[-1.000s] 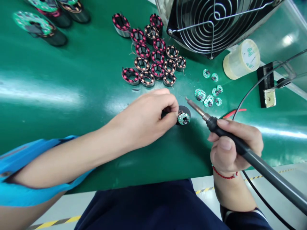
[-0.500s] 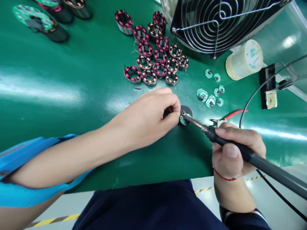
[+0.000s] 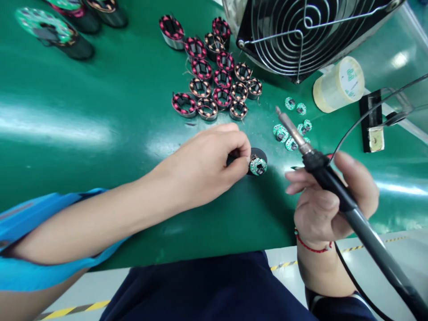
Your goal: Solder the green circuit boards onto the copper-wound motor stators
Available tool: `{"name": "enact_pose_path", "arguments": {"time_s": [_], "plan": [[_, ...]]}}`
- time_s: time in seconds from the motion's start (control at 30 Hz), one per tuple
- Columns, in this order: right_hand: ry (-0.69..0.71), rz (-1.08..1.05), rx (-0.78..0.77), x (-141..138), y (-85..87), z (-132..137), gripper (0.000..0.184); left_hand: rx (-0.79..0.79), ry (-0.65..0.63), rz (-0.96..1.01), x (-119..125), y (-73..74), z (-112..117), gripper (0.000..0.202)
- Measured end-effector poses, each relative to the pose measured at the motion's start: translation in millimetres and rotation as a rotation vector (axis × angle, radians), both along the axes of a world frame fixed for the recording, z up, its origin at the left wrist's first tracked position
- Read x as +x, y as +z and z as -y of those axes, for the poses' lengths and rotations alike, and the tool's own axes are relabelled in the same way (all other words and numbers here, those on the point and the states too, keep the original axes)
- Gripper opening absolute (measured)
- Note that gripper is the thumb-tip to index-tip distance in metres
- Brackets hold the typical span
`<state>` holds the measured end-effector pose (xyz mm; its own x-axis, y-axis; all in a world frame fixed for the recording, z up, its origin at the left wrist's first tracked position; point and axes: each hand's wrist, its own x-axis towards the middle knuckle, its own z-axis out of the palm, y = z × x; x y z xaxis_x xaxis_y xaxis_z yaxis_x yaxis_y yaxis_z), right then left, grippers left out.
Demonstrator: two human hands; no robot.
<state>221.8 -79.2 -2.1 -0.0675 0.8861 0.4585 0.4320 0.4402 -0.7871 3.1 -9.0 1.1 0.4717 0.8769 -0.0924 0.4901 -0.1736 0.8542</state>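
Observation:
My left hand is closed in a pinch at the left edge of a small round green circuit board. Whatever lies between its fingertips is hidden. Thin copper wires stick up beside the board, which sits on a dark round piece. In my right hand is a soldering iron with a black grip. Its tip points up and left, apart from the board, over the table near the loose boards. Some fingers of this hand are stretched out while the iron rests against the thumb.
Several wound motor stators cluster at the back, with more at far left bearing a green board. Small round boards lie right of centre. Behind stand a fan, a solder spool and an iron stand with sponge.
My right hand has lifted the soldering iron off the board and swung its tip up and to the right, its fingers loosening. My left hand stays where it was.

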Motion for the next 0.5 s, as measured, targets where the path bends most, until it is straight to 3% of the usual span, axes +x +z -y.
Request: {"name": "enact_pose_path", "arguments": {"time_s": [0.1, 0.3, 0.5], "plan": [[-0.043, -0.040, 0.062, -13, 1.9, -8, 0.041, 0.014, 0.013, 0.008, 1, -1.2, 1, 0.019], [0.026, 0.313, -0.024, -25, -7.3, -12, 0.049, 0.048, 0.007, 0.046, 0, -5.7, 0, 0.017], [0.033, 0.356, 0.035, -26, -7.9, -12, 0.048, 0.050, -0.064, 0.073, -7, -9.0, -1, 0.014]]}}
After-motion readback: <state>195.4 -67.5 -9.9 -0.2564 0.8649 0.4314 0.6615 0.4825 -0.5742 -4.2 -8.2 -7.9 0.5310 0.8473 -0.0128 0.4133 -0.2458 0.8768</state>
